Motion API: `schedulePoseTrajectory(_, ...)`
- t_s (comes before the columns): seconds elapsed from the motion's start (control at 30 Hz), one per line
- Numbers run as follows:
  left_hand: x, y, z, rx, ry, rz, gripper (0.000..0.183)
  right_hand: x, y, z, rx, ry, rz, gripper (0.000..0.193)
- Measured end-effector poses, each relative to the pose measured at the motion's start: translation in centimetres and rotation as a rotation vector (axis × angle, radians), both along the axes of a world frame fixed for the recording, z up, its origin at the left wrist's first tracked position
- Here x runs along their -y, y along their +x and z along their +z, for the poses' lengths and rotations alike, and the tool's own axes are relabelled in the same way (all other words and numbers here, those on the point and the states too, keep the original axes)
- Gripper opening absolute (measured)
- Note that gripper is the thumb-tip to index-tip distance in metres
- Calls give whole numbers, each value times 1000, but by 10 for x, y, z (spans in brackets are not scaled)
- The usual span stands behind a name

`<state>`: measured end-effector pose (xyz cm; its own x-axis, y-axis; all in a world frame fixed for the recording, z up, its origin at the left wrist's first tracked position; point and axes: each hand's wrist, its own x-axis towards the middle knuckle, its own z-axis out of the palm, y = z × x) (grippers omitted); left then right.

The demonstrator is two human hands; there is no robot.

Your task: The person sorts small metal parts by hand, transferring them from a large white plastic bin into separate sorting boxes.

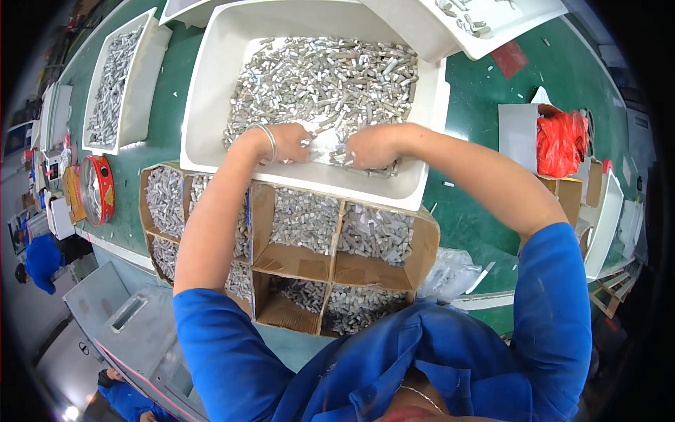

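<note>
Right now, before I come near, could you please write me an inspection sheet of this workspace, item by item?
Surface: green tabletop, with a few loose bits scattered on it.
Work items: large white tub of small silvery pieces; just nearer the person, divided cardboard box with similar pieces.
Clutter: clear plastic bag right of the box; red plastic bag farther right.
Hands: left hand and right hand both in the tub, at the pieces; whether either grips one is unclear.
Cables: none clearly made out.
Surroundings: long white bin of pieces at left; beyond the table, someone in blue clothing.
</note>
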<state>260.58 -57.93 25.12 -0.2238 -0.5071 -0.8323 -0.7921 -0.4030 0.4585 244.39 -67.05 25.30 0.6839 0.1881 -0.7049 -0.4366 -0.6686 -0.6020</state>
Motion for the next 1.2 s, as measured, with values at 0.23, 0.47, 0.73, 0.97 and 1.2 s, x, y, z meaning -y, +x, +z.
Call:
schedulePoseTrajectory(0.23, -2, 2, -2, -52, 65, 56, 20, -22, 7, 28, -45, -261, 180, 29)
schedulePoseTrajectory(0.47, -1, 2, -13, 15, -203, 45, 20, -8, 4, 4, 80, -167, 48, 26)
schedulePoseTrajectory(0.73, 2, -18, -8, 138, -377, 120, 24, 22, -9, 47, 105, 501, -571, 15)
schedulePoseTrajectory(0.97, 4, -28, -15, 391, -391, -27, 28, 25, -29, 60, 160, 655, -690, 14)
schedulePoseTrajectory(1.2, 14, -54, -6, 461, -306, -48, 21, 33, -41, 63, 139, 744, -855, 16)
